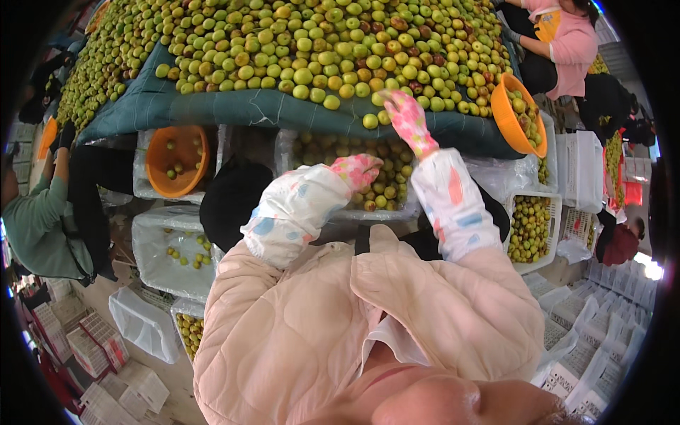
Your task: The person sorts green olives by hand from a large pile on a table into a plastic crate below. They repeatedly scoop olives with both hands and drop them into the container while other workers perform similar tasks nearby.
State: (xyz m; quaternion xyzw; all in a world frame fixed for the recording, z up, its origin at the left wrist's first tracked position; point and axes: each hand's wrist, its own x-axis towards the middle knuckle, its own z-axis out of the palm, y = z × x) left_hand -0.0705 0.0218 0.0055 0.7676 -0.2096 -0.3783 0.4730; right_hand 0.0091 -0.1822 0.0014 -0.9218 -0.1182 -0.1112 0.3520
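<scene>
A large heap of green and reddish jujube-like fruit [319,53] lies on a dark green cloth [234,110] in front of me. My right hand [408,119], in a pink floral glove, reaches to the heap's near edge. Its fingertips are beside a few fruits; whether it grips one is not clear. My left hand [358,171], gloved alike, has its fingers curled over a plastic-lined crate [372,214] between my knees. More fruit [392,183] fills that crate. What the left palm holds, if anything, is hidden.
An orange basket [178,183] with a few fruits sits at left, above a lined crate [170,265]. Another orange basket [518,114] leans at the cloth's right edge. A full crate [531,226] stands right. People sit at left [48,228] and right [571,48].
</scene>
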